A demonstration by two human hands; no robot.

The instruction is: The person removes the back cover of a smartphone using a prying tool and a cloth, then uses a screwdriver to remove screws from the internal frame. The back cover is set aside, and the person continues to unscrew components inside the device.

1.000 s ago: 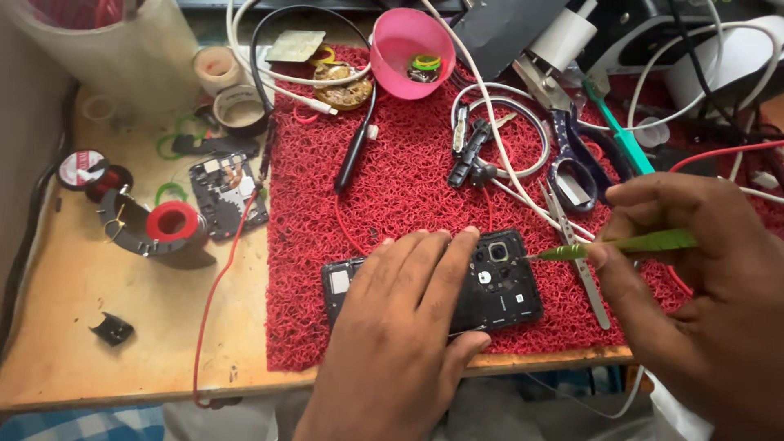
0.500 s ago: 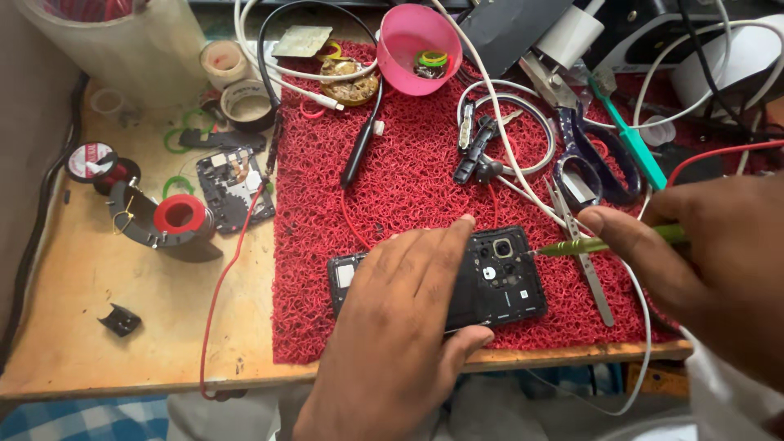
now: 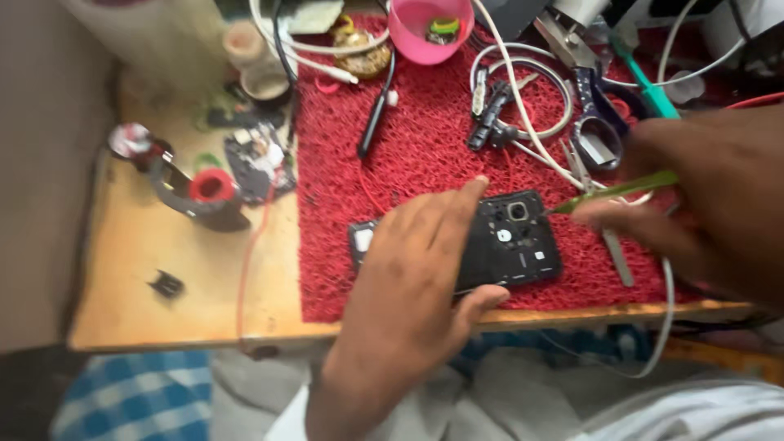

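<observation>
Rough red fibre mat (image 3: 425, 147), wooden table (image 3: 163, 318)

A wooden workbench (image 3: 163, 318) bears a red mat (image 3: 425, 139), brightly lit.

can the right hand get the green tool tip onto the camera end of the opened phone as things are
Probably yes. The right hand holds the green tool with its tip right at the edge of the opened phone. The left hand covers only the phone's near end, leaving the camera end bare.

An opened black phone (image 3: 510, 241) is laid flat on the red mat (image 3: 425, 155), partly covered; a green tool (image 3: 616, 190) is angled at its top edge.
</observation>
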